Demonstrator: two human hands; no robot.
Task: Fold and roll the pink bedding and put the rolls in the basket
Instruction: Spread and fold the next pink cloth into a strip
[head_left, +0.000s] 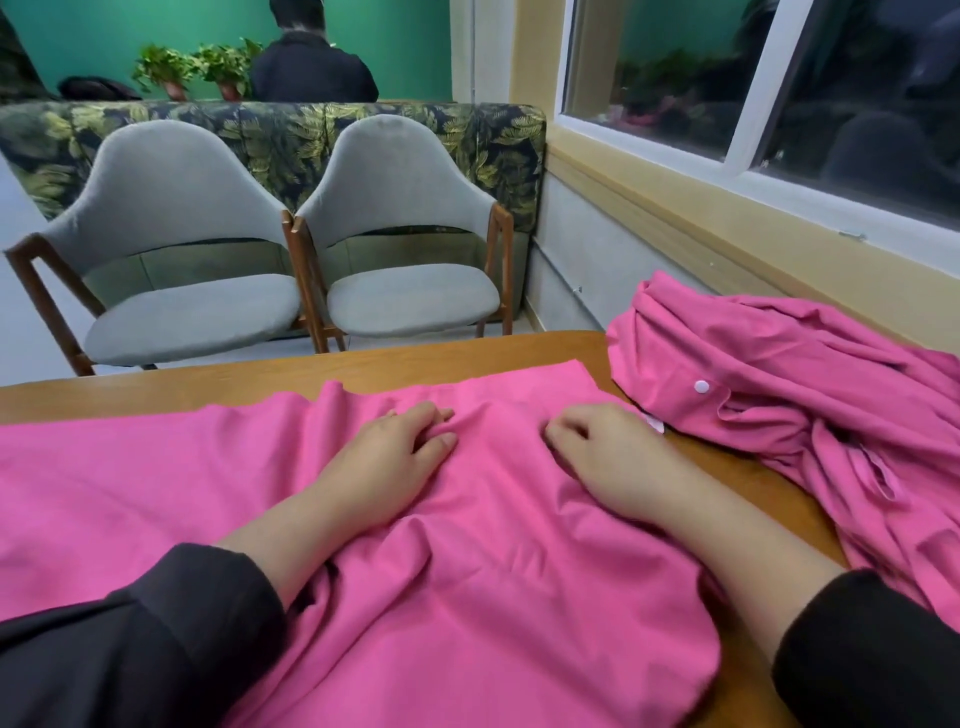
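Left hand: left hand (395, 452) lies palm down on the pink sheet (467, 545), fingers bent at the knuckles with the tips pressing into a small ridge of cloth; whether any cloth is actually pinched, cannot tell.
Right hand: right hand (597, 449) also palm down on the same sheet, fingers curled under at the tips, close to the sheet's right edge; nothing plainly gripped, cannot tell if cloth is caught beneath.
Hands together: near each other, apart, a shallow fold of cloth bunched between them.
Sleeves: dark sleeves (171, 623) on both forearms, pushed up off the wrists.
Pink sheet: spread over the near part of the table, running off the left and bottom of the view; wrinkled around the wrists, flatter to the left; far edge lies short of the table's far edge.
Second pink piece: crumpled pink bedding (789, 374) heaped at the right of the table, just beside the right hand; a white snap button (702, 386) shows on its near hem.
Table: wooden table (260, 376), bare strip along the far edge and a wedge between the two pink pieces.
Beyond table: two grey chairs (400, 218) side by side facing the table; leaf-print sofa back (291, 135) behind them.
Background: person in dark clothing (311, 67) seen from behind, potted plants (197, 67) at left, green wall.
Right side: window (779, 93) with white frame, dark outside.
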